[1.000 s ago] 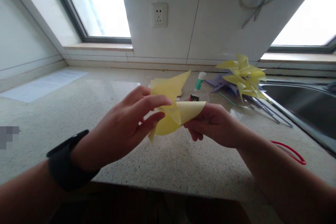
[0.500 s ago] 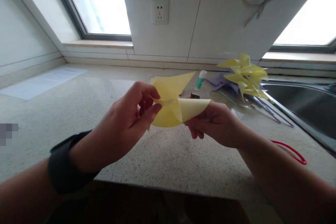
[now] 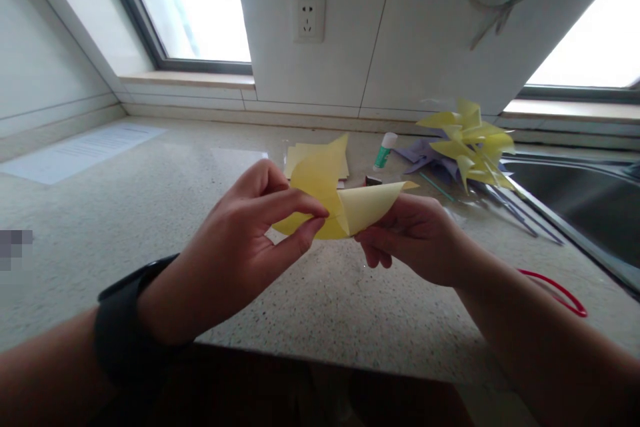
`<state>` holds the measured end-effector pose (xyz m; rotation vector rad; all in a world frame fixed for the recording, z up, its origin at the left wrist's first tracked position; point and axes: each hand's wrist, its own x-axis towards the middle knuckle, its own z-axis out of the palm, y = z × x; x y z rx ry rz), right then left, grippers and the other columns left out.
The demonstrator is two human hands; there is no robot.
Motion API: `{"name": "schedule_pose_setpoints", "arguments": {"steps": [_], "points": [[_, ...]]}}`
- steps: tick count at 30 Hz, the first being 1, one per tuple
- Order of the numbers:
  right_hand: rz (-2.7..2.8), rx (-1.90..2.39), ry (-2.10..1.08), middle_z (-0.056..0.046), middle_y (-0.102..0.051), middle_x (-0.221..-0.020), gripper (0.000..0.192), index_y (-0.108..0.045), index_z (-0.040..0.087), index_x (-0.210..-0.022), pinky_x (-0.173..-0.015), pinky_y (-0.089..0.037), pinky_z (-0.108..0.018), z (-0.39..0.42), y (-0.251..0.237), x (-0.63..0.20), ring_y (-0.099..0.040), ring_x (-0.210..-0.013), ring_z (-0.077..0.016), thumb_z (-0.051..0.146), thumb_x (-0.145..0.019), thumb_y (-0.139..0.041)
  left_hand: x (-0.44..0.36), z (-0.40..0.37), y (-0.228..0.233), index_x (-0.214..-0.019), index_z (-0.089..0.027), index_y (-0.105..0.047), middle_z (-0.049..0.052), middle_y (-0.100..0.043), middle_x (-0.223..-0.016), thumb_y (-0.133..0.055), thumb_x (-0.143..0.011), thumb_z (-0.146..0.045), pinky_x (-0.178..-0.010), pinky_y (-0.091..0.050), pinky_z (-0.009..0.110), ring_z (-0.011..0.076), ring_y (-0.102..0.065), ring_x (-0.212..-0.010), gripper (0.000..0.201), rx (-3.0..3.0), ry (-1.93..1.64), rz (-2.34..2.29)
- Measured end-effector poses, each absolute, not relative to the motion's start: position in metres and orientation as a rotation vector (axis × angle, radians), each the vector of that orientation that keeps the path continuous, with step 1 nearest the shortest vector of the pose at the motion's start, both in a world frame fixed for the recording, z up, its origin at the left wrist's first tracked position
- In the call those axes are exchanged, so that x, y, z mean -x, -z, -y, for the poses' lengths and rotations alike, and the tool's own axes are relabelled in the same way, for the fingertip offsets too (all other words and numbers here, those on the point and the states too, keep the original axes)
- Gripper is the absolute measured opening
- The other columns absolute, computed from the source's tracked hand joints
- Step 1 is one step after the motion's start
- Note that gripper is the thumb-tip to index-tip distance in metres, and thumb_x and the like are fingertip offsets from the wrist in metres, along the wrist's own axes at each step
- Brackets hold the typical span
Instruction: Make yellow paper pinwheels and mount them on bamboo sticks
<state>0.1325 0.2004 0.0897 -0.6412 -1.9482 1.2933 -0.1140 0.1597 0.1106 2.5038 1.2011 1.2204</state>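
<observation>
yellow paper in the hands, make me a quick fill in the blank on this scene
1. Both hands hold a folded sheet of ____ paper.
2. The left hand pinches it; that wrist wears a black ____.
3. The glue stick on the counter has a ____ body under its white cap.
4. Beside the right hand, near the counter's edge, lies a ____ loop.

Missing words: yellow; watch; green; red

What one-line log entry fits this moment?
left hand: pinching yellow paper | right hand: holding same paper | above counter
</observation>
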Motion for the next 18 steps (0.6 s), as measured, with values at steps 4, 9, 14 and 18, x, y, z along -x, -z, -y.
{"name": "schedule_pose_setpoints", "arguments": {"steps": [4,9,14,18], "points": [[1.944,0.639,-1.289,0.002,-0.065,-0.064,0.013,-0.066,0.017,-0.095,-0.043,-0.048,-0.018,-0.199,-0.089,-0.133,-0.06,-0.051,-0.009,0.03,-0.092,-0.068,0.115,-0.159,-0.111,-0.102,-0.023,-0.07,0.002,-0.052,-0.096,-0.067,-0.092,-0.02,-0.07,-0.048,0.028,0.0149,-0.052,-0.082,0.011,-2.655,-1.197,-1.249],[1.956,0.611,-1.278,0.002,-0.064,-0.062,0.01,-0.067,0.016,-0.094,-0.042,-0.047,-0.016,-0.202,-0.089,-0.132,-0.057,-0.049,-0.0074,0.026,-0.092,-0.067,0.117,-0.156,-0.121,-0.111,-0.021,-0.066,0.003,-0.058,-0.102,-0.063,-0.093,-0.019,-0.074,-0.049,0.029,0.0152,-0.057,-0.085,0.019,-2.686,-1.143,-1.23],[1.947,0.592,-1.291,0.004,-0.063,-0.061,0.007,-0.066,0.017,-0.091,-0.042,-0.046,-0.014,-0.205,-0.092,-0.131,-0.055,-0.047,-0.0061,0.023,-0.092,-0.067,0.124,-0.158,-0.131,-0.115,-0.019,-0.062,0.005,-0.064,-0.105,-0.055,-0.091,-0.011,-0.083,-0.049,0.035,0.0197,-0.06,-0.093,0.026,-2.884,-1.028,-1.236],[1.971,0.622,-1.265,0.004,-0.064,-0.06,0.007,-0.066,0.017,-0.09,-0.043,-0.046,-0.013,-0.206,-0.092,-0.134,-0.055,-0.047,-0.0053,0.023,-0.092,-0.068,0.133,-0.165,-0.137,-0.113,-0.02,-0.062,0.006,-0.066,-0.105,-0.057,-0.096,-0.016,-0.083,-0.049,0.038,0.0222,-0.061,-0.094,0.019,-3.12,-0.849,-1.102]]}}
